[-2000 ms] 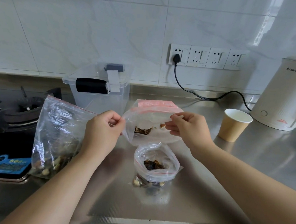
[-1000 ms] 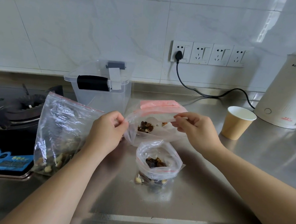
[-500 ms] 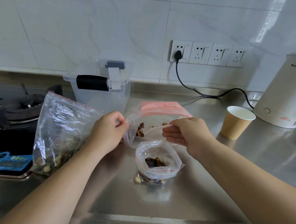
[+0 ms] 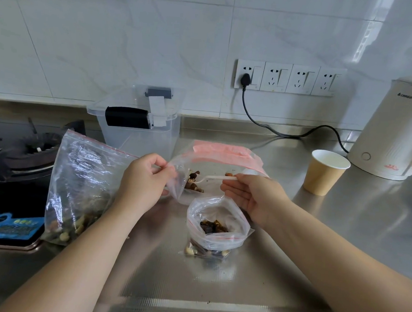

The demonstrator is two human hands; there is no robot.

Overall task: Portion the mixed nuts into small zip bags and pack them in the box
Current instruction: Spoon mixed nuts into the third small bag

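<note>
At nine o'clock the hob (image 4: 21, 151) runs off the left edge, its front rim meeting the steel counter (image 4: 217, 287). Leaning just right of it stands the big bag (image 4: 79, 185), red zip strip along its top, nuts heaped at its bottom toward eight o'clock. Behind it, at eleven o'clock against the tiled wall, sits the clear box (image 4: 139, 128), lid on, dark handle across its front.

The left hand (image 4: 144, 181) is clenched, pinching the near-left rim of the open bag (image 4: 213, 170) and holding its mouth wide; a few dark nuts lie inside at its left end. The right hand (image 4: 253, 196) pinches the white spoon (image 4: 213, 178) by its handle, thumb on top, the other fingers lying loose underneath; the spoon's bowl reaches into that bag beside the nuts.

Just below, at the centre, the small bag (image 4: 217, 224) stands open on the counter with dark nuts in it, paler ones pressed at its base. From there toward six o'clock the counter lies bare to the near edge.

At two o'clock a paper cup (image 4: 325, 173) stands apart from the bags, and the white kettle (image 4: 392, 134) sits behind it at the right edge, its black cord (image 4: 261, 125) running back to the wall sockets (image 4: 285, 77).
</note>
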